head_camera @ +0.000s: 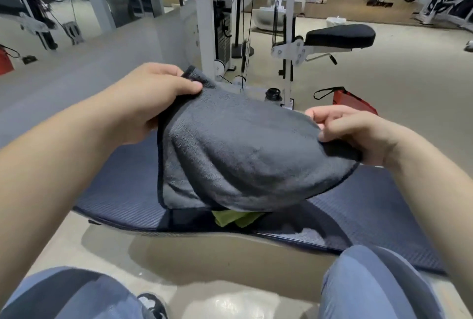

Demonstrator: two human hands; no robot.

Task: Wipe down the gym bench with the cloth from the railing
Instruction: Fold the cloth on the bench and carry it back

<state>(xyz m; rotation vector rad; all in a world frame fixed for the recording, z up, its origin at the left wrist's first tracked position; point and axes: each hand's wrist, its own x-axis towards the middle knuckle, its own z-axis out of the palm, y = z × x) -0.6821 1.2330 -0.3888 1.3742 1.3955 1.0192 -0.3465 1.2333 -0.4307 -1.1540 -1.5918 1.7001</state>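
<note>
A dark grey cloth (pixel 230 154) with a black hem hangs spread between both hands in the middle of the view. My left hand (pixel 151 103) pinches its upper left corner. My right hand (pixel 358 134) pinches its right edge. Below the cloth lies a dark blue ribbed pad (pixel 122 190), flat and low over the floor. A black padded seat (pixel 340 35) on a white machine frame stands farther back on the right. The cloth hides the middle of the blue pad.
A yellow-green cloth (pixel 235 218) peeks out on the pad under the grey one. A white cable machine (pixel 204 24) stands ahead, with a dark bottle (pixel 273 95) and a red bag (pixel 353 101) at its foot. My knees (pixel 371 280) are at the bottom.
</note>
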